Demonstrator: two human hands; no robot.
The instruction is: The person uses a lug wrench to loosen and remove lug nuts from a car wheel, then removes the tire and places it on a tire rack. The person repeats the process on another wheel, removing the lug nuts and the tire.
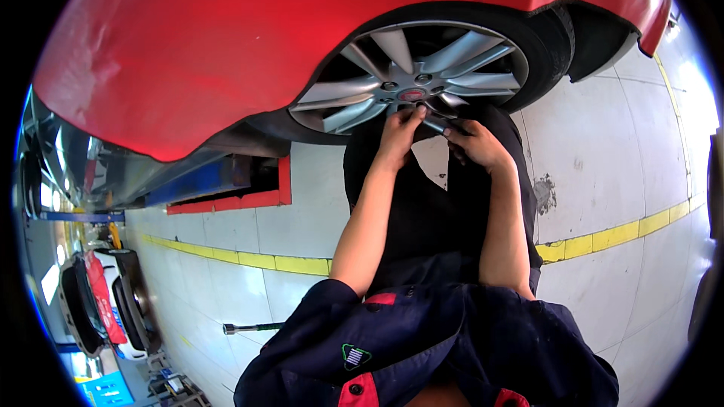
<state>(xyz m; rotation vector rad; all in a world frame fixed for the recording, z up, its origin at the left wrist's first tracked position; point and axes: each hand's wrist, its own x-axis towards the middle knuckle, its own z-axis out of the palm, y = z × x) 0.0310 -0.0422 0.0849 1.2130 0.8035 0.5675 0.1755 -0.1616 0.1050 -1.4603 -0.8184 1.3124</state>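
Note:
In front of me is a car wheel (471, 53) with silver spokes, a red centre cap (412, 95) and several lug nuts around it. My right hand (483, 145) is closed round the dark end of a hand tool with a silver shaft (434, 123). The fingers of my left hand (400, 134) close on the tool's other end, just below the centre cap. That end is hidden by the fingers, so I cannot tell whether it sits on a nut. The tool's exact kind does not show.
The red car body (226, 38) overhangs the wheel. A red-edged floor opening (285, 181) with a blue part lies at the left. Behind me a bar with a socket end (243, 328) rests on the tiles. A yellow line (294, 264) crosses the floor; another car (109, 301) stands far left.

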